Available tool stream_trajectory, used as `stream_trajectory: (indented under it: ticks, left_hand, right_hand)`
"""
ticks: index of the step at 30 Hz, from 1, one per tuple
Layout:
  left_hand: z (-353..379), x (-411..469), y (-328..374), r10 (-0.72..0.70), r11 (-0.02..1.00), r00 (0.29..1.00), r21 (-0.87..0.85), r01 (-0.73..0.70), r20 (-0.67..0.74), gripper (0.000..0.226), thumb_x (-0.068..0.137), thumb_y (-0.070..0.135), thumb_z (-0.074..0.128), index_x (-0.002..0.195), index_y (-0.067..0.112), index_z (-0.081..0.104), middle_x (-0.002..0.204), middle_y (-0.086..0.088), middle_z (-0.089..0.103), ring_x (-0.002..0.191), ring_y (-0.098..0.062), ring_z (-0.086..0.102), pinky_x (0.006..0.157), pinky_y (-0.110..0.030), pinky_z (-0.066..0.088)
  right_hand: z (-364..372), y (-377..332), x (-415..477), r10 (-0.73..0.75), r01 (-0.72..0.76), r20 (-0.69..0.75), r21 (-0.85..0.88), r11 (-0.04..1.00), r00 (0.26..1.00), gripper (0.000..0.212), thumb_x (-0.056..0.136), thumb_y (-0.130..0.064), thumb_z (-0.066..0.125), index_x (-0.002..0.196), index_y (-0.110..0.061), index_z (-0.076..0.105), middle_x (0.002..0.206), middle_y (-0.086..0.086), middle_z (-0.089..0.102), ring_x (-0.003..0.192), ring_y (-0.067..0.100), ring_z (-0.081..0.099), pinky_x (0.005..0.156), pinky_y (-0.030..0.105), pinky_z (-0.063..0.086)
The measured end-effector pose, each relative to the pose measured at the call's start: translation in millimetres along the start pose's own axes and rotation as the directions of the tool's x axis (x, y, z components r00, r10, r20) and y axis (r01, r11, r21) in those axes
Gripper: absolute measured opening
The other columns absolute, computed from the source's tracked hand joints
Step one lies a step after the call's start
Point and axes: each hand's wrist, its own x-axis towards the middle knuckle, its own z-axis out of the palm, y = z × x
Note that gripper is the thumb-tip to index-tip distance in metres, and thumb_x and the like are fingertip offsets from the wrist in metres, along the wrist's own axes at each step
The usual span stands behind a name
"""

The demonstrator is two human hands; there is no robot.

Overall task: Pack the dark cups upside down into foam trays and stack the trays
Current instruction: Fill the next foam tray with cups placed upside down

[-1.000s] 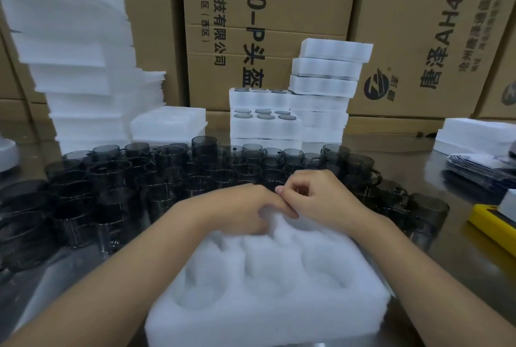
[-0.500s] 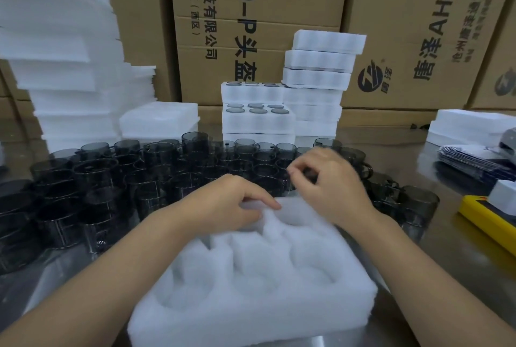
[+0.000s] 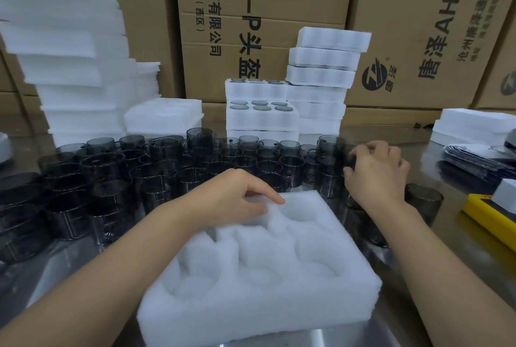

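Observation:
A white foam tray (image 3: 259, 299) with several round pockets, all vacant, lies on the steel table in front of me. My left hand (image 3: 231, 195) rests on its far left corner, fingers curled over the foam edge. Behind the tray stands a wide crowd of dark translucent cups (image 3: 156, 167), upright with rims up. My right hand (image 3: 377, 170) reaches into the right end of that crowd, its fingers curled round a dark cup (image 3: 335, 151). Further back, stacked foam trays (image 3: 262, 117) hold cups upside down.
A tall pile of foam sheets (image 3: 69, 67) rises at the left, with more foam trays (image 3: 324, 67) stacked at centre back. Cardboard boxes (image 3: 279, 11) wall the rear. At the right lie a yellow device (image 3: 491, 218), dark packets (image 3: 474, 156) and white foam (image 3: 474, 128).
My right hand has left the tray's far edge and moved right and back into the cups, closing on one. My left hand stayed on the tray's far left corner.

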Motion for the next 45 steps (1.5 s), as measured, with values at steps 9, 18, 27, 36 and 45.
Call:
stream_trajectory:
  ticks: [9, 18, 27, 36, 45]
  left_hand:
    - [-5.7, -2.9, -0.2, 0.042, 0.999, 0.999, -0.001, -0.042, 0.005, 0.037, 0.089, 0.028, 0.064, 0.096, 0.064, 0.062, 0.106, 0.036, 0.063, 0.093, 0.017, 0.057, 0.079, -0.006, 0.044]
    - [-34.1, -13.5, 7.6, -0.073, 0.960, 0.976, 0.252, 0.126, -0.207, 0.017, 0.086, 0.038, 0.064, 0.072, 0.030, 0.071, 0.044, 0.018, 0.054, 0.041, 0.002, 0.047, 0.045, -0.013, 0.032]
    - [-29.5, -15.3, 6.0, -0.237, 0.971, 0.971, 0.028, 0.238, -0.010, 0.019, 0.091, 0.039, 0.059, 0.086, 0.027, 0.073, 0.064, 0.009, 0.072, 0.062, -0.004, 0.070, 0.050, -0.009, 0.042]
    - [-5.3, -7.0, 22.0, -0.179, 0.897, 0.935, -0.441, 0.028, -0.305, 0.010, 0.092, 0.031, 0.058, 0.099, 0.032, 0.065, 0.056, -0.003, 0.068, 0.046, -0.010, 0.060, 0.047, -0.017, 0.047]
    - [3.8, -5.4, 18.5, -0.126, 0.632, 0.984, -0.775, -0.020, -0.128, 0.020, 0.090, 0.009, 0.062, 0.107, 0.018, 0.068, 0.097, -0.009, 0.074, 0.084, -0.015, 0.071, 0.070, -0.021, 0.055]
  right_hand:
    - [-16.3, -21.1, -7.1, -0.073, 0.203, -0.228, 0.624, 0.755, 0.971, 0.012, 0.089, -0.030, 0.065, 0.093, -0.022, 0.057, 0.137, -0.004, 0.046, 0.103, -0.007, 0.050, 0.088, 0.013, 0.038]
    - [-21.1, -45.8, -31.7, -0.195, 0.058, 0.012, 0.934, 0.353, 0.981, 0.019, 0.068, -0.036, 0.079, 0.064, -0.022, 0.066, 0.135, -0.011, 0.053, 0.126, -0.004, 0.045, 0.109, 0.041, 0.036]
    - [-34.9, -47.0, -30.7, -0.304, -0.190, 0.212, 0.976, 0.102, 0.929, 0.062, 0.047, -0.047, 0.089, 0.094, -0.022, 0.058, 0.093, 0.005, 0.067, 0.069, 0.012, 0.068, 0.055, 0.025, 0.052]
    - [-30.4, -50.4, -35.6, -0.395, -0.260, 0.284, 0.959, 0.114, 0.874, 0.066, 0.051, -0.049, 0.077, 0.108, -0.020, 0.063, 0.093, 0.007, 0.067, 0.065, 0.021, 0.063, 0.054, 0.026, 0.052]
    - [-20.6, -45.3, -32.9, -0.449, -0.335, 0.308, 0.942, 0.020, 0.839, 0.072, 0.054, -0.019, 0.080, 0.122, -0.019, 0.056, 0.116, 0.009, 0.064, 0.085, 0.028, 0.072, 0.075, 0.036, 0.059]
